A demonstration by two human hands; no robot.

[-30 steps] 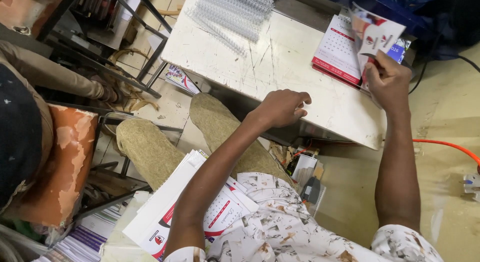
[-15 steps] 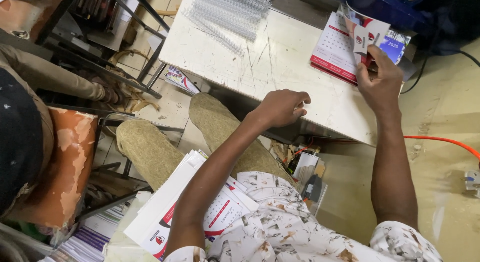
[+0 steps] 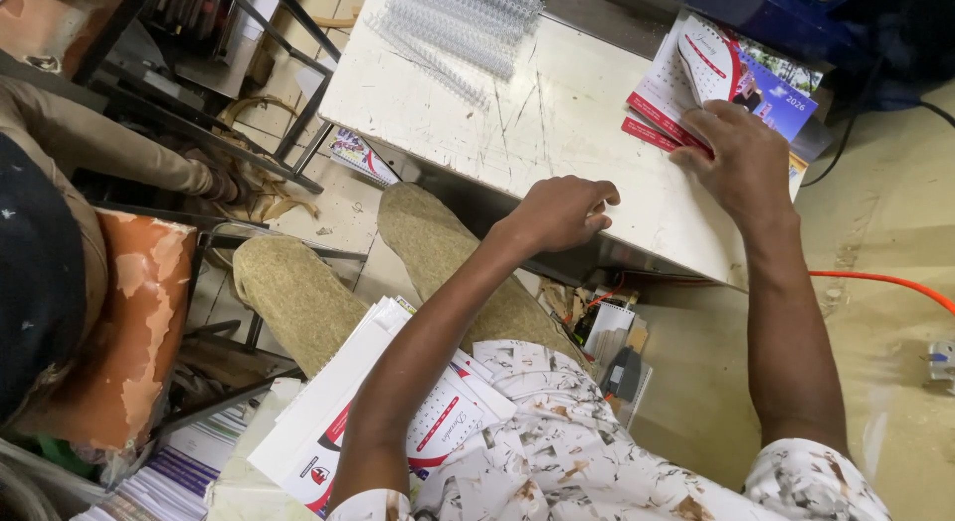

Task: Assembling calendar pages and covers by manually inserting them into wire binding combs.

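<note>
My right hand [image 3: 741, 163] presses down on a stack of red-and-white calendar sheets [image 3: 686, 88] at the far right corner of the scratched white table [image 3: 517, 113], with one sheet curled up under its fingers. My left hand [image 3: 562, 212] rests on the table near the front edge, fingers curled into a loose fist with nothing visible in it. A stack of printed calendar sheets [image 3: 398, 421] lies across my lap.
A pile of white spiral binding coils [image 3: 468, 23] lies at the table's far left. Another person sits at the left beside a worn orange chair [image 3: 129, 332]. An orange cable [image 3: 875, 280] runs along the floor at right. Paper stacks [image 3: 179, 476] sit lower left.
My right hand has lowered the lifted sheets onto the stack and now presses on them. The left hand has stayed in place on the table.
</note>
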